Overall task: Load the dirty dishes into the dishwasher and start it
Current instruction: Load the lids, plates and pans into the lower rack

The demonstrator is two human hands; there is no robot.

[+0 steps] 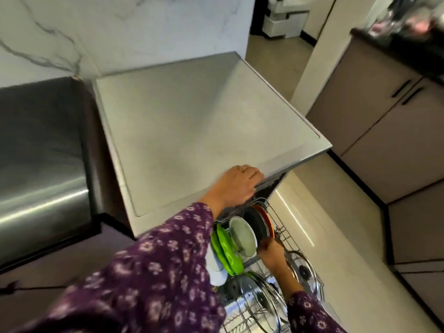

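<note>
— Marble wall (72,32), grey dishwasher top (192,121): your left hand (240,183)?
— You curled it over the top's front edge.
— Your right hand (271,253)?
— You had it in the rack (288,234) beside the white bowl (243,236); grip unclear.

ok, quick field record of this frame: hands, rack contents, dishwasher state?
dishwasher: open, rack pulled out
left hand: grips the dishwasher's top front edge
right hand: down in the rack beside the white bowl; grip blurred
rack contents: green dish, white bowl, orange-rimmed pan, glass lids
stage: loading, not yet started
</note>
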